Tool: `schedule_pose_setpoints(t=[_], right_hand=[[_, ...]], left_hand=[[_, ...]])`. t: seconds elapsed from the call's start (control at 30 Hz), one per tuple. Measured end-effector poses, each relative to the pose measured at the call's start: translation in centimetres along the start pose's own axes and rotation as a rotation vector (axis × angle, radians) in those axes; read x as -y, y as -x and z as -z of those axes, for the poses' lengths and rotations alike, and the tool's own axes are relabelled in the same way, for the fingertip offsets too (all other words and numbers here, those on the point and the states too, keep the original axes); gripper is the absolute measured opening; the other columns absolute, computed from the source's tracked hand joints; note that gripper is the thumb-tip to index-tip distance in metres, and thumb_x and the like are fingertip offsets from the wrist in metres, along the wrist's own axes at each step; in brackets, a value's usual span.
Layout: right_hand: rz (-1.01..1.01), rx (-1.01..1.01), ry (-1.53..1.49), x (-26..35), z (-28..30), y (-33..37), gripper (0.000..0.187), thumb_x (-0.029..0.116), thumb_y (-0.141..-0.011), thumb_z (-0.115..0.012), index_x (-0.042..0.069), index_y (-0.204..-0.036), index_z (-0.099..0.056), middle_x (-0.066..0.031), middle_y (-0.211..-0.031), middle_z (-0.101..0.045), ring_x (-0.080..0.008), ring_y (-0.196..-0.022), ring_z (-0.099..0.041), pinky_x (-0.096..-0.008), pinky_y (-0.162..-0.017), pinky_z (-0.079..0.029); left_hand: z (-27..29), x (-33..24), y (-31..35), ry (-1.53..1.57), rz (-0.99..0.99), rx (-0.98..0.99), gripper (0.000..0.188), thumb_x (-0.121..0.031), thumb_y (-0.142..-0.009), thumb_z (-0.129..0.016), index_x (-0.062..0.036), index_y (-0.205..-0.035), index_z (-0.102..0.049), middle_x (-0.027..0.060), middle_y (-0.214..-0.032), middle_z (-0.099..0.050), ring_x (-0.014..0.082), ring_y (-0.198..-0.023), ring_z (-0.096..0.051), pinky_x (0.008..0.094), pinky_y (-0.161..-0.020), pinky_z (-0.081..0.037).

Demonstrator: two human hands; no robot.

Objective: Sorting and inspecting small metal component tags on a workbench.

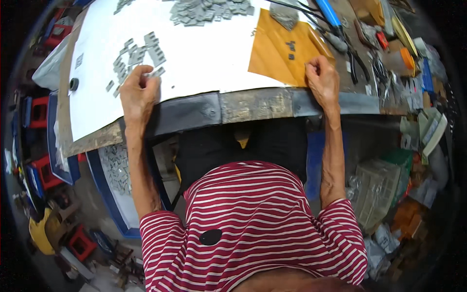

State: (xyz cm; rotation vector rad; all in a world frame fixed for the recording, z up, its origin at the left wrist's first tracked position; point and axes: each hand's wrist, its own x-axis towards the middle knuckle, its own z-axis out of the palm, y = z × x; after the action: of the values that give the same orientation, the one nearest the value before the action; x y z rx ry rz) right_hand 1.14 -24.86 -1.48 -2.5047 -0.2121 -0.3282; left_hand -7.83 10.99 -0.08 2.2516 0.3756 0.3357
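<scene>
My left hand [138, 95] is curled at the near side of the white sheet [209, 58], thumb and fingers closed together. Whatever it may hold is hidden. Just beyond its fingertips lies a loose group of small flat grey pieces [138, 54], some in rows. A bigger heap of the same grey pieces [209, 10] sits at the far edge. My right hand [323, 82] is closed in a pinch over the near right corner of an orange-brown sheet [267, 53]; its fingertips show no clear object. Several small dark pieces [291, 47] rest on that sheet, left of this hand.
A clear bag [284, 15] lies on the orange-brown sheet's far end. Rightward are a blue-handled tool [329, 11], black-handled pliers [359, 63] and clutter. A black ring [74, 83] is at the left. Below the table, a blue-rimmed tray [99, 182] holds grey pieces.
</scene>
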Motion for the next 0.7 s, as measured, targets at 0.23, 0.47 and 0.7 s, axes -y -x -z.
schedule_pose_setpoints(t=[0.23, 0.47, 0.7], right_hand=[[0.054, 0.004, -0.018, 0.7, 0.1, 0.1, 0.009, 0.010, -0.076, -0.055, 0.001, -0.076, -0.052, -0.0115, -0.065, -0.055, -0.0263, -0.058, -0.056, -0.0364, -0.055, -0.044], [0.040, -0.061, -0.101, 0.0, -0.5, 0.3, 0.009, 0.007, -0.077, -0.057, 0.000, -0.078, -0.051, -0.0093, -0.065, -0.053, -0.0188, -0.057, -0.053, -0.0317, -0.054, -0.043], [-0.041, -0.102, -0.398, -1.0, -0.9, 0.5, 0.008, 0.006, -0.082, -0.057, -0.001, -0.080, -0.052, 0.0033, -0.068, -0.046, -0.0038, -0.059, -0.039, -0.0183, -0.052, -0.035]], left_hand=[[-2.5, -3.7, -2.0, -0.012, -0.202, 0.071, 0.018, -0.012, -0.079, -0.059, 0.0000, -0.092, -0.060, 0.0014, -0.055, -0.050, 0.0072, -0.045, -0.041, 0.0228, -0.042, -0.032], [-9.0, -4.9, -8.8, -0.074, -0.506, -0.057, 0.020, -0.013, -0.074, -0.057, 0.0023, -0.087, -0.060, 0.0146, -0.074, -0.059, 0.0213, -0.064, -0.058, 0.0306, -0.062, -0.046], [-12.0, -5.4, -10.9, -0.204, -0.565, -0.196, 0.022, -0.016, -0.069, -0.064, -0.0039, -0.087, -0.060, 0.0162, -0.081, -0.052, 0.0305, -0.081, -0.052, 0.0384, -0.075, -0.043]])
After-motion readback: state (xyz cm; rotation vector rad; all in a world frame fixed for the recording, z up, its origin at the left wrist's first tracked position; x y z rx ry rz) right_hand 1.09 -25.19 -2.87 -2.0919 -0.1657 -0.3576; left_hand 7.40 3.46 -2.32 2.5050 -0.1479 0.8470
